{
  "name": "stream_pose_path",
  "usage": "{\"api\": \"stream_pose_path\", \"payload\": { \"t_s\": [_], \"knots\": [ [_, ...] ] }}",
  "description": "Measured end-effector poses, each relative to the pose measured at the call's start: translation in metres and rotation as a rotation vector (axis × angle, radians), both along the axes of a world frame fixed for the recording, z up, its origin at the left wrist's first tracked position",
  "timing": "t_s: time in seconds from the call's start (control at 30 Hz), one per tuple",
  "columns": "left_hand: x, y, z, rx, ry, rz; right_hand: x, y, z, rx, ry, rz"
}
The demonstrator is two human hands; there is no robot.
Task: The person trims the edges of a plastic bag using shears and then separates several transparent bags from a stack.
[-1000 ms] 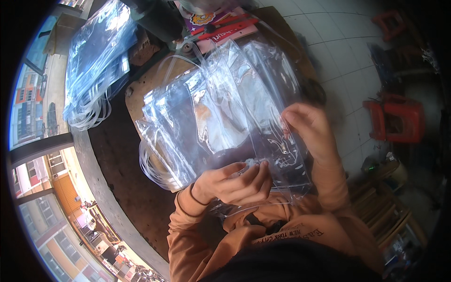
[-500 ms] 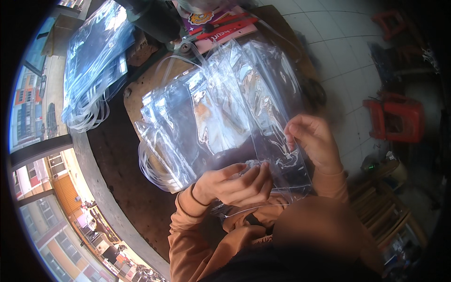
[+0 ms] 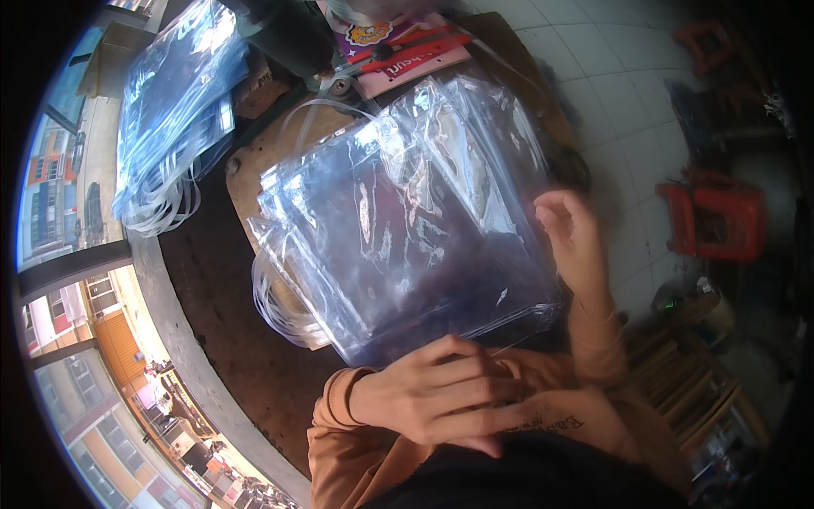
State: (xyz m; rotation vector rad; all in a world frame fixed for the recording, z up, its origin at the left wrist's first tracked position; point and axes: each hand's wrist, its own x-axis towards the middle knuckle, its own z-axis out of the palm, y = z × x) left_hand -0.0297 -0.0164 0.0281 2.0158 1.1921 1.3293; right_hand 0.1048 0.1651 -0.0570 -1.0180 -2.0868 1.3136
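Observation:
A stack of clear plastic zip bags [image 3: 407, 229] with white cord handles lies in front of me on a brown board [image 3: 254, 161]. My left hand [image 3: 441, 399] sits at the near edge of the stack, fingers spread flat and pressing close to my orange-sleeved chest. My right hand [image 3: 572, 229] is raised at the right edge of the stack, fingers curled and blurred, touching the side of the top bag. Neither hand clearly grips a bag.
A second pile of clear bags [image 3: 170, 110] with white cords lies at the far left. Pink and red printed cards [image 3: 407, 51] lie at the top. A red plastic stool [image 3: 721, 220] stands on the tiled floor at right. A curved concrete ledge [image 3: 178, 339] runs along the left.
My right hand has slid down and outward along the right edge of the stack. My left hand moved off the bag's near edge toward my chest and flattened out.

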Motion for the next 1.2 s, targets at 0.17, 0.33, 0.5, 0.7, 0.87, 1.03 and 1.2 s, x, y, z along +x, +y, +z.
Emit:
{"api": "stream_pose_path", "payload": {
  "t_s": [0.17, 0.33, 0.5, 0.7, 0.87, 1.03, 1.2],
  "knots": [
    [0.032, -0.010, 0.012, 0.273, -0.644, -0.072, -0.007, -0.013, 0.019, 0.204, -0.017, -0.004],
    [0.055, 0.003, 0.012, 0.401, -0.858, -0.113, -0.020, -0.041, 0.030, 0.371, -0.021, 0.165],
    [0.065, 0.010, 0.016, 0.393, -0.871, -0.143, -0.019, -0.044, 0.024, 0.439, -0.083, 0.192],
    [0.042, 0.018, 0.033, 0.306, -0.677, -0.242, -0.018, -0.041, 0.021, 0.494, -0.165, 0.202],
    [0.022, -0.001, 0.017, 0.161, -0.628, 0.130, -0.017, -0.040, 0.015, 0.538, -0.233, 0.205],
    [0.009, -0.056, -0.028, -0.662, 0.340, 1.378, -0.015, -0.036, 0.005, 0.500, -0.250, 0.163],
    [0.018, -0.095, -0.047, -0.739, 0.303, 1.434, -0.019, -0.032, -0.006, 0.525, -0.194, 0.123]
  ]
}}
